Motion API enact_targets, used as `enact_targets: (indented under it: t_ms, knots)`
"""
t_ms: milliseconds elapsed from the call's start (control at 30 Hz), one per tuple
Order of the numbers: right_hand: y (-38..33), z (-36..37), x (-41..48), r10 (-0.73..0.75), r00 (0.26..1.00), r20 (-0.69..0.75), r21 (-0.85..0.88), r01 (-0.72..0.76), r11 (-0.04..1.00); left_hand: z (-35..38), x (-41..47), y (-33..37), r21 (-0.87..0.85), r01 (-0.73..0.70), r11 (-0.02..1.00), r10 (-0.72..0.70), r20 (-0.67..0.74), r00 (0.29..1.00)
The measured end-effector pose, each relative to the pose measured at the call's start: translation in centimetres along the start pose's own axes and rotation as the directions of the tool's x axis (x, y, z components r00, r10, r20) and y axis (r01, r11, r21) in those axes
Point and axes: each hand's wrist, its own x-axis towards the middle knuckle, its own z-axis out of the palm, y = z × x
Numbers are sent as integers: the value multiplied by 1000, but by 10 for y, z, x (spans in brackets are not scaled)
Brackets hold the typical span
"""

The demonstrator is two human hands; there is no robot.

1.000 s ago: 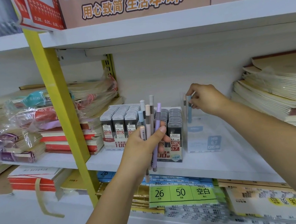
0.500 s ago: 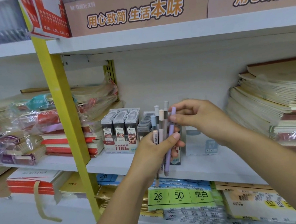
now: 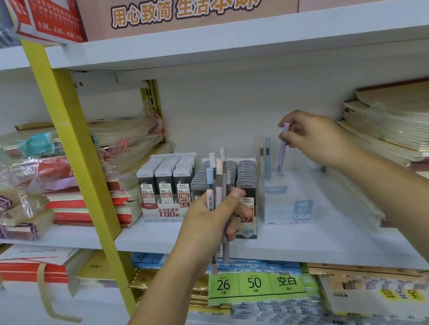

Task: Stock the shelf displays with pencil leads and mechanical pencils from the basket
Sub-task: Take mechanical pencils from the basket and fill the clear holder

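Observation:
My left hand [image 3: 214, 214] grips a bunch of pastel mechanical pencils [image 3: 217, 177] upright in front of the shelf. My right hand [image 3: 313, 137] pinches a purple mechanical pencil [image 3: 283, 150] by its top, tip down over the clear acrylic display stand [image 3: 288, 202]. A pink and a blue pencil [image 3: 266, 157] stand at the stand's back left. Two display boxes of pencil leads, the 0.5 box [image 3: 167, 190] and the 0.7 box [image 3: 246, 182], sit to the left of the stand; my left hand hides part of the 0.7 box. The basket is out of view.
A yellow shelf upright [image 3: 77, 162] rises at the left. Wrapped notebook stacks [image 3: 27, 185] lie left of the lead boxes, and more notebooks [image 3: 399, 129] are piled at the right. The white shelf board [image 3: 308, 247] runs below; paper packs [image 3: 256, 284] lie on the lower shelf.
My right hand pulled the purple pencil out of the bunch in my left hand and carried it right to the clear stand. My left hand kept the other pencils nearly still.

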Motion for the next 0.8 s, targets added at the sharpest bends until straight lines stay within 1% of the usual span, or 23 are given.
enact_targets:
  t_ms: [67, 133, 300, 467, 800]
  knots:
    - [4, 7, 1, -12, 1000, 27, -52, 13, 999, -2, 1, -1, 4, -9, 1000, 9, 2, 1000]
    - [7, 12, 1, -12, 999, 39, -65, 14, 998, -4, 2, -1, 0, -12, 1000, 12, 2, 1000]
    - [10, 14, 3, 3, 1000, 16, -4, -3, 1000, -7, 5, -5, 6, -7, 1000, 7, 2, 1000]
    - [11, 16, 6, -15, 1000, -15, -16, 15, 1000, -8, 5, -5, 11, -9, 1000, 9, 4, 1000]
    - [7, 20, 9, -41, 999, -3, -115, 40, 993, -10, 4, -4, 57, -17, 998, 17, 5, 1000]
